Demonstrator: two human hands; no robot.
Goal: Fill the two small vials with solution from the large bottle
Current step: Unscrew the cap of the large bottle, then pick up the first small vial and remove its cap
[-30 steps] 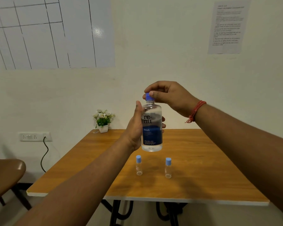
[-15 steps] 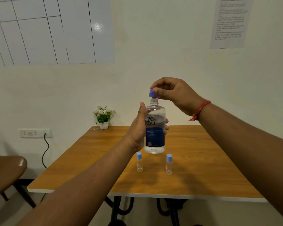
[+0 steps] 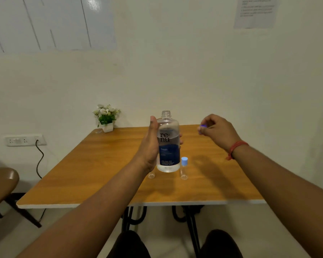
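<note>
Cap [image 3: 203, 126] removal is the change since the earlier frames: half a second ago the right hand [image 3: 219, 132] was pinching the blue cap just above the neck of the large bottle [image 3: 168, 144]; now that hand is sitting well to the right of the bottle, fingers curled and gripping the cap between fingertips, and the threaded neck is standing bare. The bottle is also hanging lower than before, upright, its base just above the wooden tabletop [image 3: 101, 164], with the left hand [image 3: 151, 146] wrapping around its left side and grasping it firmly.

Count — one large bottle, partly full of clear liquid; two small vials. The right vial [image 3: 184, 168] is standing upright on the tabletop just right of the bottle's base, its light-blue cap on. The left vial [image 3: 151, 175] is mostly hiding behind the left wrist — only its clear bottom is showing, so its cap cannot be confirmed.

One potted flower [image 3: 106, 117] is standing at the far left corner of the tabletop, against the wall.
</note>
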